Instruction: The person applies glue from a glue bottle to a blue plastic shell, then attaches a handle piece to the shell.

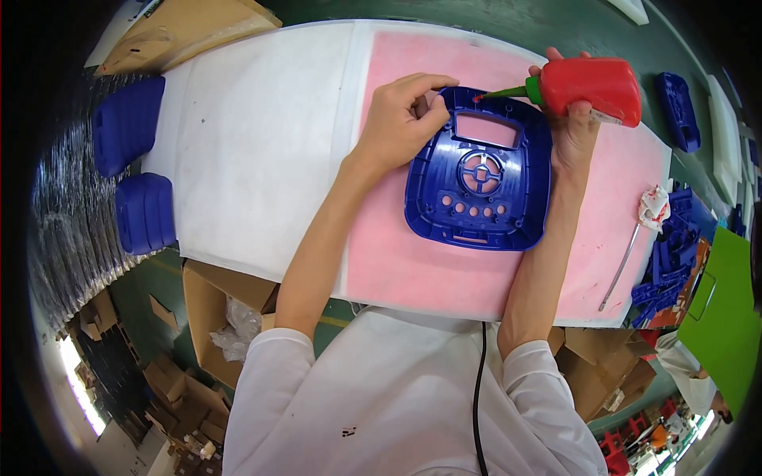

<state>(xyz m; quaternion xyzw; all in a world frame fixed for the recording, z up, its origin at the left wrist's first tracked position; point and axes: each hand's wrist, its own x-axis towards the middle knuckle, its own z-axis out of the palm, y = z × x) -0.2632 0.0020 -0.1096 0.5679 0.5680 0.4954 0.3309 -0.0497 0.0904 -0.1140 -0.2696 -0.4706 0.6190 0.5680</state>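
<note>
A blue plastic housing (429,198) lies on the pink sheet of the worktable, its ribbed inside facing up. It has a rectangular window, a round spoked opening and a row of small holes. My left hand (405,119) grips the housing's far left corner between thumb and fingers. In my right hand (573,131) is a red squeeze bottle (599,89) with a green collar and a long green nozzle, held sideways. The nozzle tip reaches the inner side of the housing's far edge, where a small red spot shows. Part of the right fingers is hidden behind the bottle.
Blue plastic parts (671,262) are heaped at the right, near a thin metal rod (621,266) and a red-stained crumpled tissue (654,208). Two blue shells (145,213) stand past the table's left end. A cardboard box (208,317) sits below the front edge.
</note>
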